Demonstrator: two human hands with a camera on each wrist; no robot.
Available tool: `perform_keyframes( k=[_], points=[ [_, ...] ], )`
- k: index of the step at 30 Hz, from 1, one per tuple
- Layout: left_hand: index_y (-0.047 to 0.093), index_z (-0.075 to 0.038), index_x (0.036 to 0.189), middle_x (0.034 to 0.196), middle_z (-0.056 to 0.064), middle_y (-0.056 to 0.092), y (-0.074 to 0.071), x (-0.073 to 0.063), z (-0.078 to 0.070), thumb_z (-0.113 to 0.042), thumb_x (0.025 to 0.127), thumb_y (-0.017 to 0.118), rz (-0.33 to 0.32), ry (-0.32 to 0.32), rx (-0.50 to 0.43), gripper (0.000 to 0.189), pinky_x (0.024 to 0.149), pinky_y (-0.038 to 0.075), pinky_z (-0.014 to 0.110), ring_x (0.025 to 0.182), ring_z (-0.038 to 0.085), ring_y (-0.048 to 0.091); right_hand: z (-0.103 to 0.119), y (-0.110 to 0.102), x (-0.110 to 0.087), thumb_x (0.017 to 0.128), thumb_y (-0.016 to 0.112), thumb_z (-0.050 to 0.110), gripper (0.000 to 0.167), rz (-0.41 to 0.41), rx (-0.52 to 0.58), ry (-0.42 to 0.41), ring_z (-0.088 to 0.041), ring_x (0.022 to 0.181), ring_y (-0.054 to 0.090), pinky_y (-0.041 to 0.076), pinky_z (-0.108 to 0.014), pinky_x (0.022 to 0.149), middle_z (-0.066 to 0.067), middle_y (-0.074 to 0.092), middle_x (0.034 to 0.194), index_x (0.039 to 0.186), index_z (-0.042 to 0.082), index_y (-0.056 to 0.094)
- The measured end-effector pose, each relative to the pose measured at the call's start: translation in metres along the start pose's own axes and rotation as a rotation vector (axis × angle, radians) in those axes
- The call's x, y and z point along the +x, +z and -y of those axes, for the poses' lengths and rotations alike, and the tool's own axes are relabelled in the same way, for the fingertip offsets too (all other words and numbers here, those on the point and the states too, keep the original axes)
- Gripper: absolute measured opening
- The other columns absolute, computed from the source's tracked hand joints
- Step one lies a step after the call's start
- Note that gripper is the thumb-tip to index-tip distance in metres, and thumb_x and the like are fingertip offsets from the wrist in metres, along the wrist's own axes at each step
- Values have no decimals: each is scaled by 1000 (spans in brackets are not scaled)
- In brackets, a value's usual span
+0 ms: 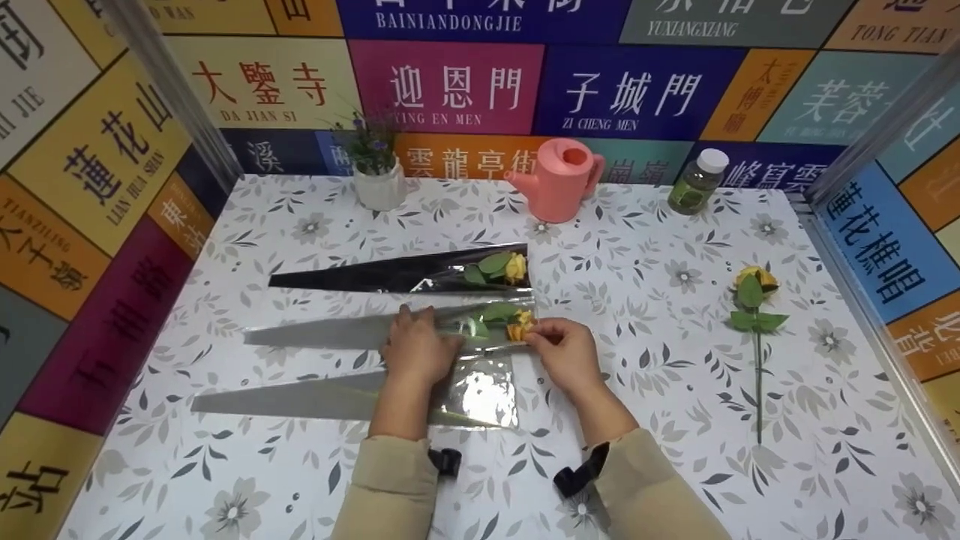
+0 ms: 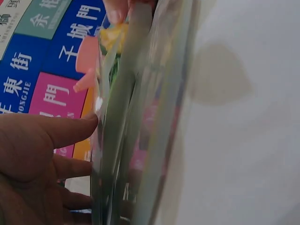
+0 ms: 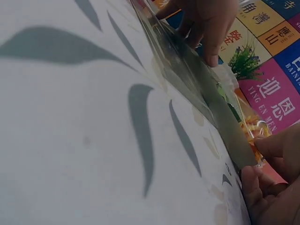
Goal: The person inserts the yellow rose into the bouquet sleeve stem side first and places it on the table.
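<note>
On the table lies a grey-and-clear flower sleeve [image 1: 322, 330] with a yellow rose [image 1: 519, 327] inside its wide end. My left hand [image 1: 421, 343] rests on the middle of this sleeve, fingers spread and fairly straight; in the left wrist view the thumb [image 2: 77, 131] touches the film. At the wide end my right hand [image 1: 564, 354] pinches the sleeve's edge beside the rose, as the right wrist view also shows. Behind it is a black sleeve [image 1: 360, 271] holding another yellow rose [image 1: 515, 267]. Nearer me lies a second grey sleeve [image 1: 292, 397], partly hidden under my left forearm.
A single yellow rose [image 1: 756, 281] with a long stem lies at the right. Along the back stand a potted plant [image 1: 379, 184], a pink watering can [image 1: 556, 184] and a white-capped bottle [image 1: 697, 184]. Printed panels [image 1: 450, 86] border the table's back and sides.
</note>
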State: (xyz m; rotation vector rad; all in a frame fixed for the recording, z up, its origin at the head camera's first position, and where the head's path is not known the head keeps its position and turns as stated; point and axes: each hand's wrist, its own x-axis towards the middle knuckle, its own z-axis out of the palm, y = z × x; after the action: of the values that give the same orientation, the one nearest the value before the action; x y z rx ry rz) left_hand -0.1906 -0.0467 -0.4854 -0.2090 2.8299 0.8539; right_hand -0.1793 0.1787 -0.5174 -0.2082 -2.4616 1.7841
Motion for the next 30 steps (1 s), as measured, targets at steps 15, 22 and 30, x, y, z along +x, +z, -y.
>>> perform_keyframes(
  k=[15, 22, 30],
  points=[
    [44, 1, 157, 169, 33, 16, -5, 12, 19, -43, 97, 75, -53, -2, -36, 81, 123, 16, 68, 157, 53, 8, -14, -2, 0, 89, 76, -9, 24, -3, 170, -22, -14, 90, 70, 59, -20, 70, -24, 72, 124, 113, -10, 75],
    [49, 1, 154, 168, 33, 21, -6, 9, 13, -40, 94, 78, -94, 29, -51, 78, 123, 18, 69, 156, 54, 14, -18, -1, -4, 90, 76, -8, 25, -3, 179, -83, -10, 83, 68, 57, -19, 71, -24, 75, 109, 114, -10, 74],
    [56, 2, 147, 155, 26, 48, -20, -30, -18, -31, 91, 84, -6, 281, -35, 70, 118, 38, 57, 141, 46, 47, -14, -12, -16, 96, 68, -9, 25, -63, 335, -6, -8, 88, 69, 60, -22, 75, -27, 70, 113, 120, -17, 66]
  ],
)
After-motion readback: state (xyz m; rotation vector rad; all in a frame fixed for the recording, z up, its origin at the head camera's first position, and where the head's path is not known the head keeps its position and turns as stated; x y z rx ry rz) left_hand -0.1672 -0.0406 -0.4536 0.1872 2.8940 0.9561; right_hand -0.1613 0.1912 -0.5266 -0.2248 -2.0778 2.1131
